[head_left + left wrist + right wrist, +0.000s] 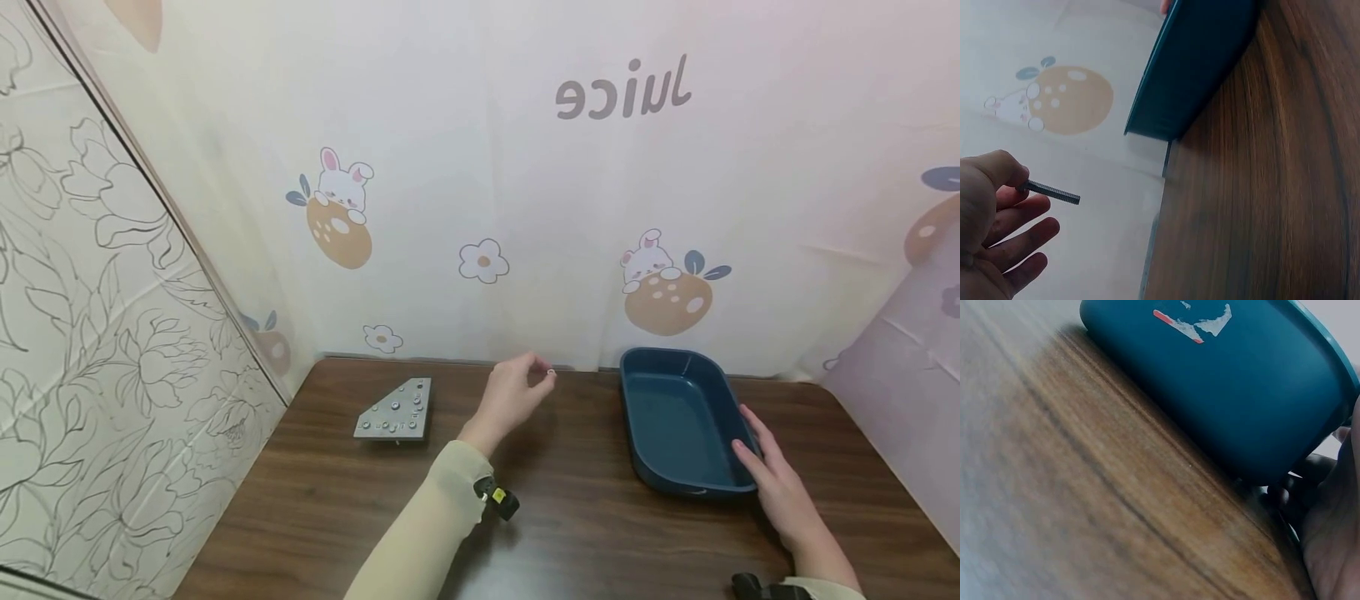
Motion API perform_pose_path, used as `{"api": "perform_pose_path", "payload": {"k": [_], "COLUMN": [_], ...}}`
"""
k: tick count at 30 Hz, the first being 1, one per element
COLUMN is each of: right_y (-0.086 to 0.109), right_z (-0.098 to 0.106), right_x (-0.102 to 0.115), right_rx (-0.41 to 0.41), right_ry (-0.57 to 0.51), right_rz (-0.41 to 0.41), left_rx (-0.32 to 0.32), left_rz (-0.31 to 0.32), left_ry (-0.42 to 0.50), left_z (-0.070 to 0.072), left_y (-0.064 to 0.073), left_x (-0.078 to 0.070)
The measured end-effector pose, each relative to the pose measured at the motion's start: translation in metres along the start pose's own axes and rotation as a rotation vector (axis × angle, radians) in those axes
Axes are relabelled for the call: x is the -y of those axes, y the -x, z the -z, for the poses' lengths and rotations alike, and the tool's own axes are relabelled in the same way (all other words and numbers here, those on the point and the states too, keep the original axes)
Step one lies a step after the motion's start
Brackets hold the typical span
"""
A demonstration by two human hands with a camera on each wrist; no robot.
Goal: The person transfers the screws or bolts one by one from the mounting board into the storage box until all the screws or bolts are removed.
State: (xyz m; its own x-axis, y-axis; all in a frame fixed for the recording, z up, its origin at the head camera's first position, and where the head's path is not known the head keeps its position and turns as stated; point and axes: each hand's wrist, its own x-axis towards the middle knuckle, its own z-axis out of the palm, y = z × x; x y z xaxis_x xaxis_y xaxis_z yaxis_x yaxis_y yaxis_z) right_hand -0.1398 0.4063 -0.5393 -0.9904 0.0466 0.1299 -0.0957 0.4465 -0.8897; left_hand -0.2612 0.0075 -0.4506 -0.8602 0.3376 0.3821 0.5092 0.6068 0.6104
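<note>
Backdrop: pale, lightly creased sheet [555, 192] printed with rabbits, orange fruit, flowers and mirrored grey lettering.
Tabletop: dark brown surface [570, 550] with streaked wood grain and a dull sheen.
Basin: deep teal, smooth-walled tub with rounded corners [678, 425], standing on the tabletop's right side; a torn, whitish sticker remnant edged in red [1213, 322] clings to its outer wall.
Right hand: bare hand [780, 487] gripping the basin's near right corner, thumb over the rim, fingers around the outside.
Left hand: bare hand [510, 396] pinching with thumb and forefinger, the other fingers loosely bent and apart.
Plate: flat silvery-grey piece with one slanted side [402, 415], dotted with small round fittings, lying left of the left hand.
Bolt: slim grey rod with ridged thread [1054, 192], held in the left hand's pinch, between plate and basin.
</note>
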Motion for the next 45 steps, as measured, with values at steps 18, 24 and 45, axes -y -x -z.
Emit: {"api": "perform_pose_path", "payload": {"k": [18, 24, 45], "right_y": [0.000, 0.002, -0.001], "right_z": [0.001, 0.003, 0.002], "right_x": [-0.004, -0.004, 0.000], "right_rx": [0.012, 0.008, 0.014], "right_ry": [0.034, 0.033, 0.017], "right_rz": [-0.044, -0.051, -0.042], "left_rx": [0.096, 0.104, 0.132], "left_rz": [-0.041, -0.050, -0.098], "left_ry": [0.026, 0.020, 0.049], "left_z": [-0.026, -0.038, -0.063], "left_y": [0.000, -0.006, -0.008], "left_x": [-0.043, -0.060, -0.084]}}
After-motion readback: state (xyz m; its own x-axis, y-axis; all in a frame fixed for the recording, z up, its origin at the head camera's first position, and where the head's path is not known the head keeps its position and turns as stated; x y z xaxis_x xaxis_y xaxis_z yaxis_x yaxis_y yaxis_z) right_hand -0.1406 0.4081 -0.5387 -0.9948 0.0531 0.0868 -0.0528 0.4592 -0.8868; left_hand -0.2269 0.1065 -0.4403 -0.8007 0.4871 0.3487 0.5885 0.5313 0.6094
